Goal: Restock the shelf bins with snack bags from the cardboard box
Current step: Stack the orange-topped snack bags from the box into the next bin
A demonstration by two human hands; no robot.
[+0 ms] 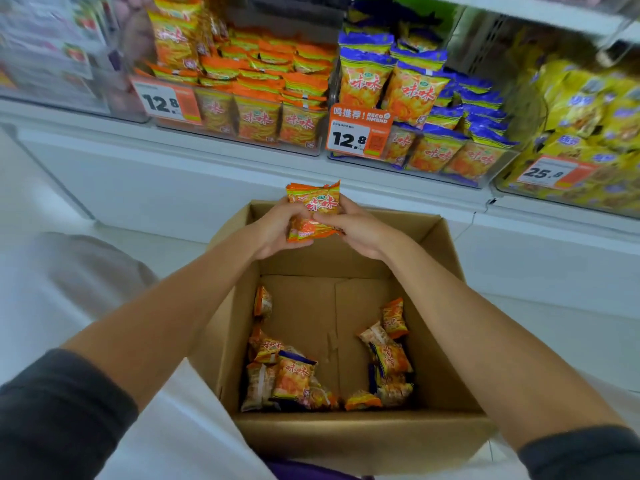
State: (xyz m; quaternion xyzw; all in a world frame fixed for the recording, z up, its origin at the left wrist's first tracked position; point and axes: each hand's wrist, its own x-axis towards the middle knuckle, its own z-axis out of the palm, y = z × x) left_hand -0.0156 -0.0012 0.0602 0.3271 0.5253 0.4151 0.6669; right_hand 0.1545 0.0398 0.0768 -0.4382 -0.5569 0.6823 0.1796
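Currently, a small stack of orange snack bags [313, 207] is held between both hands above the far edge of the cardboard box [346, 434]. The left hand [277, 233] is curled around its left side and the right hand [360, 233] is closed on its right side, so neither hand is free. The stack is in the air, in front of the shelf and lower than the bins, and it has not yet been put into any bin. Inside the box, much of the cardboard floor is seen bare. Only a left group of bags [284, 372] at the near left corner and a right group of bags [391, 358] along the right wall can be seen, with orange and blue-topped bags mixed. On the shelf behind, the orange bin [239, 142] is piled above its front wall, and the blue bin [433, 174] beside it is also well filled. A yellow bin [588, 206] is seen further right, blurred. The greater part of the task is judged to be done. The held stack is still to be placed, most likely in the orange bin, and the bags in the box are to be sorted by colour.
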